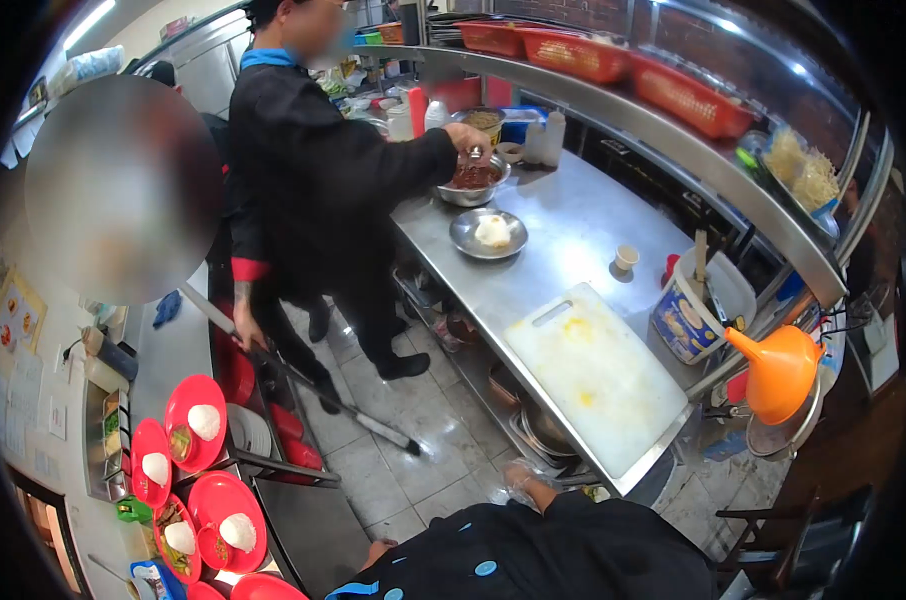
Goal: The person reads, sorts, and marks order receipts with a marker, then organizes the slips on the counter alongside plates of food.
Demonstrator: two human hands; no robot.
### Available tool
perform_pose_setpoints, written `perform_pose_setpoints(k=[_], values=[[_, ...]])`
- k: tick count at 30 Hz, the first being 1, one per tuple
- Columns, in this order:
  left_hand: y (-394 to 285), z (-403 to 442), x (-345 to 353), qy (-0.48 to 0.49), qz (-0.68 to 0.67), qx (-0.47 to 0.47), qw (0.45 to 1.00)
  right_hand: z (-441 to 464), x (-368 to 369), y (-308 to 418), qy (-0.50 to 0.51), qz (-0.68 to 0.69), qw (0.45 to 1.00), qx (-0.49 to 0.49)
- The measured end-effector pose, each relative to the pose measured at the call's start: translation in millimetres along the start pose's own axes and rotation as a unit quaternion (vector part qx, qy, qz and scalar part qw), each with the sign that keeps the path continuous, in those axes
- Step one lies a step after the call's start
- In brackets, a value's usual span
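Observation:
My right hand [523,480], in a clear plastic glove, hangs low above the tiled floor beside the near end of the steel table. It is small in view and its fingers are not clear. Only a sliver of my left hand [378,552] shows past my black jacket, close to the left counter, and its fingers are hidden. Nearest my right hand on the steel table [613,225] lies a white cutting board [598,375] with yellow stains. Farther along stands a steel plate [488,234] with a white mound of food on it.
A co-worker's hand [468,140] is over a steel bowl [473,180] of dark red food. Another hand [246,325] holds a long pole [343,400] across the aisle. Red plates [195,400] with rice crowd the left counter. An orange funnel [778,370] hangs at right.

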State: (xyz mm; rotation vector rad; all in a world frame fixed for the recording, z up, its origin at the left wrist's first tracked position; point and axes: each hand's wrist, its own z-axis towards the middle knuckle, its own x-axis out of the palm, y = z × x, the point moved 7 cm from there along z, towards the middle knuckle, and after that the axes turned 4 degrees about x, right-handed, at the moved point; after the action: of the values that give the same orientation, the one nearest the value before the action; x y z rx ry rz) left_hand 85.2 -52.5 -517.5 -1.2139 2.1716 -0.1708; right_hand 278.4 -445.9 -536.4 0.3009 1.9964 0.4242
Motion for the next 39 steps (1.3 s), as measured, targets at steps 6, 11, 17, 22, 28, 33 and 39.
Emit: perform_pose_setpoints(k=[6,11,17,22,28,33,39], values=[[-89,-12,7,-0.034,0.021,0.075,0.996,-25,7,-20,0.176,-0.047,0.983,-0.014],[-164,-15,62,0.041,0.150,0.219,0.963,-13,109,-191,0.035,-0.048,0.998,-0.016],[-188,-21,106,0.009,0.108,0.259,0.960,-78,8,-83,0.243,-0.111,0.932,-0.246],[-157,-61,110,-0.090,0.052,0.122,0.987,-85,-56,30,0.263,0.048,0.934,-0.237],[-139,-101,149,-0.026,0.038,0.137,0.989,-85,-112,139,0.207,0.122,0.936,-0.257],[-154,-80,93,-0.116,0.000,0.161,0.980,-53,-101,183,0.138,0.084,0.880,-0.447],[-273,-135,13,-0.102,-0.135,0.262,0.950,35,-13,148,0.251,-0.053,0.922,-0.291]])
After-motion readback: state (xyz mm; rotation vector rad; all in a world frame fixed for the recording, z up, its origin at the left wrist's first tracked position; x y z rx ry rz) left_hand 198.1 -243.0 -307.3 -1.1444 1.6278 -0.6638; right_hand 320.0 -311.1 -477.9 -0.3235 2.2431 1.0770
